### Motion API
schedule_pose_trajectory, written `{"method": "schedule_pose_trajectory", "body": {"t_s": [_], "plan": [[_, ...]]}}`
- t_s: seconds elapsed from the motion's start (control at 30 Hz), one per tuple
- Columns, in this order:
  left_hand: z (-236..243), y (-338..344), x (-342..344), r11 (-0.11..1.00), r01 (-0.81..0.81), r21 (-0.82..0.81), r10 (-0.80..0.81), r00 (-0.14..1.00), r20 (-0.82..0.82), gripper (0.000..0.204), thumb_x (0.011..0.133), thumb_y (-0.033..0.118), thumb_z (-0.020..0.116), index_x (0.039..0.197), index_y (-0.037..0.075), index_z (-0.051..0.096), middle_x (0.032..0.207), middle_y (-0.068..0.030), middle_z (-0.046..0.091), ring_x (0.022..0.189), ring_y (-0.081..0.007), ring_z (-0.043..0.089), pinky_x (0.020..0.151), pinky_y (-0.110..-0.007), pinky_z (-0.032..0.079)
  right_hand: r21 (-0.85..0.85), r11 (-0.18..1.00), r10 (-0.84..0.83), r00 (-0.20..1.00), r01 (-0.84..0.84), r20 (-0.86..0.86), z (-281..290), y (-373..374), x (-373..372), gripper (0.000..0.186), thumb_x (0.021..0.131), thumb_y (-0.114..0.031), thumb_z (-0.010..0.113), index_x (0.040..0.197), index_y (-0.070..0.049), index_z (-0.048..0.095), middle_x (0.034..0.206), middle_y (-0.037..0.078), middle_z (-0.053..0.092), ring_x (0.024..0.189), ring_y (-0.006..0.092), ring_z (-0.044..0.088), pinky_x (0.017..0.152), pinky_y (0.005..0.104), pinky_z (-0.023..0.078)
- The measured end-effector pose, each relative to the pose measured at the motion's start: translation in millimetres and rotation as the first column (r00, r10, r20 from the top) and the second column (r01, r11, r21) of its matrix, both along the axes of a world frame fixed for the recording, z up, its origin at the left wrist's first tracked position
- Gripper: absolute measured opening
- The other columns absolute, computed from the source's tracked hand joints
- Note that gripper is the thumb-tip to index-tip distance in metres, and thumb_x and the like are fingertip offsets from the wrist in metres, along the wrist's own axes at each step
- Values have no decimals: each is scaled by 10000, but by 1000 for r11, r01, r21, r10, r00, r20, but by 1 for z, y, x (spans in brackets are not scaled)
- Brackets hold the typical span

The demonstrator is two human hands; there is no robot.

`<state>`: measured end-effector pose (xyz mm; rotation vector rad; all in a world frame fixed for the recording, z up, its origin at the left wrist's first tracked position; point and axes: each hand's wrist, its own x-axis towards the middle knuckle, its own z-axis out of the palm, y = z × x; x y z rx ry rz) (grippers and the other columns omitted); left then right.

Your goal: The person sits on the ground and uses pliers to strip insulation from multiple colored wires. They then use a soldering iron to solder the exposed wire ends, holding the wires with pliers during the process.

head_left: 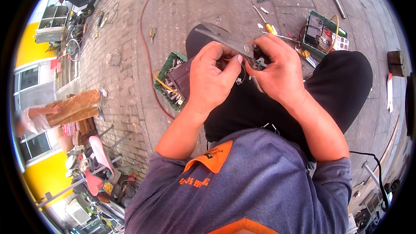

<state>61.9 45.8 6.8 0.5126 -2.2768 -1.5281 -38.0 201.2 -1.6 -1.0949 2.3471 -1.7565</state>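
Observation:
Above my lap, both hands are closed around a long, flat grey metal lever-like part [229, 41] with a round pivot at its near right end. My left hand [207, 78] pinches it from the left, thumb pointing toward the pivot. The fingers of my right hand [279, 70] wrap the pivot end, where a small dark piece shows between thumb and fingers. A bit of red and a thin dark loop, perhaps wire, show between the hands. My fingers hide most of the joint, so its exact kind is unclear.
A green crate [162, 67] of metal parts sits left of my knees; another green crate [310, 39] with tools stands right. A yellow-handled screwdriver [271, 29], a hammer-like tool [334, 0] and a red hose [142, 30] lie on the paving. A person [73, 108] stands far left.

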Motion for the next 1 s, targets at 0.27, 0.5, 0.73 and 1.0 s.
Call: {"method": "schedule_pose_trajectory", "body": {"t_s": [0.27, 0.5, 0.73, 1.0], "plan": [[2, 3, 2, 1000, -2, -18, 3, 998, 64, 167, 854, 105, 783, 991, 11, 771, 863, -87, 691, 701, -179, 664, 670, -321, 534, 43, 999, 5, 982, 3, -191, -8, 0, -2, 325, 708, -26, 855, 1000, -20, 711, 834, 79, 650, 730, 269, 676, 668, 374, 552], [6, 10, 5, 1000, -5, -6, 5, 998, 57, 118, 883, 70, 766, 977, 1, 745, 876, -67, 694, 737, -136, 653, 666, -294, 520, 90, 996, 11, 994, -1, -107, -5, 4, -4, 347, 721, -38, 861, 1023, -9, 692, 839, 84, 651, 725, 261, 672, 665, 373, 544], [4, 5, 6, 988, -38, 147, 27, 997, 74, 88, 927, 70, 750, 976, -1, 735, 863, -16, 682, 753, -80, 611, 677, -264, 503, -9, 999, 37, 999, -37, 5, -4, 3, -3, 282, 726, -32, 832, 976, -28, 701, 877, 98, 658, 781, 288, 690, 682, 387, 560], [-7, 4, 5, 999, 9, 44, -8, 1000, -24, 148, 898, 50, 763, 1037, -2, 754, 878, -42, 682, 729, -109, 654, 662, -281, 532, 36, 995, 95, 995, -95, 17, -1, 5, -5, 266, 712, -5, 806, 961, -30, 714, 865, 96, 659, 784, 294, 695, 697, 382, 566]]}}
